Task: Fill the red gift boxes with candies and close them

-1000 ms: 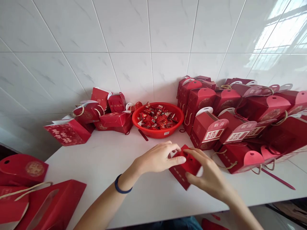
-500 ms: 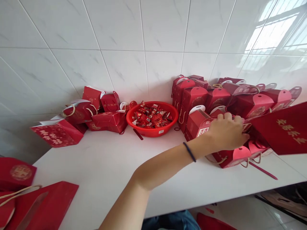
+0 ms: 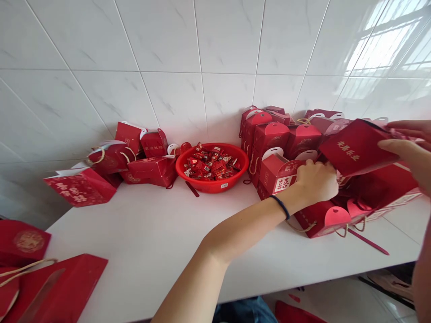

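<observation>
Box (image 3: 358,150) with gold lettering tilts above the red cartons (image 3: 271,138) at the table's (image 3: 161,251) right side, grasped by the right hand (image 3: 413,154). The left hand (image 3: 316,183) (dark band (image 3: 280,206) at its wrist) curls near those cartons; whether it grips anything, I cannot tell.

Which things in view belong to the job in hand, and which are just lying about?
Likely in the job:
red box, held by the right hand
other boxes around the left hand

Apparently lying about:
dark strip beside the red basin
long strip on the right
red item on the floor
</observation>
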Demonstrator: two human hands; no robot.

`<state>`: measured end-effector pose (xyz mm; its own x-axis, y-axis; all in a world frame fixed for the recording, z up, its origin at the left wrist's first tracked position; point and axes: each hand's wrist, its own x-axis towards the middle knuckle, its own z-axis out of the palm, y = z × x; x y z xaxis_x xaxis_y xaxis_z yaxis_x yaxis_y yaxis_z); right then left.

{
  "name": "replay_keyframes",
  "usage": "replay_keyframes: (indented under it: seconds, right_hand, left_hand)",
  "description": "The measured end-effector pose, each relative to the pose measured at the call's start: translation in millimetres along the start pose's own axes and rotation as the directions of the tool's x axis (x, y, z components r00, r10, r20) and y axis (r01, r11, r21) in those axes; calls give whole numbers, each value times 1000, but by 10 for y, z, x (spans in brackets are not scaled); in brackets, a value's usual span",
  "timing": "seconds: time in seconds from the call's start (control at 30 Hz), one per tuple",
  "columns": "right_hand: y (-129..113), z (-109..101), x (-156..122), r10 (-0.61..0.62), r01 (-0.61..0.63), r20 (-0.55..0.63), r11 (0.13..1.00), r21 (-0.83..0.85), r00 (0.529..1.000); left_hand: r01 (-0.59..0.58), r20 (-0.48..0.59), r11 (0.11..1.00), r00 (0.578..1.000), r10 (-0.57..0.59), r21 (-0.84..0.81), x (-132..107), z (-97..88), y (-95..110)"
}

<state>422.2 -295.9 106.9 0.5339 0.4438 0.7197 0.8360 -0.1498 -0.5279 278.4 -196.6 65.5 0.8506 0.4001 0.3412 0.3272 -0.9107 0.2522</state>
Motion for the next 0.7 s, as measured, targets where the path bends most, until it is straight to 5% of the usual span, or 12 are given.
replay_keyframes:
  seconds: [0.1,0.27,0.37,0.5,0.6,0.7]
  right_hand:
    - [-414,124,19,146,-148,37,988,40,989]
    - [-731,284,191,173,-165,118,983,-75,978]
    - [-776,354,243,187,-163,155,974,-155,970]
    - [-703,327,248,187,-183,126,982,-44,974]
    - [-607,271,244,198,-205,107,977,63,974]
    - [-562,273,222,197,-193,129,980,-43,972]
  left_hand:
    - [-30,-45,998,998,33,55,-1,77,-62]
    - [-31,-148,994,988,46,104,-23,234,-124]
    - [-2,-208,996,978,21,91,-44,322,-147]
    - [53,-267,998,963,-45,23,-91,363,-185]
    - [73,-256,995,963,-88,-68,-125,347,-222]
    - [11,-215,995,976,-33,-102,-161,372,-267]
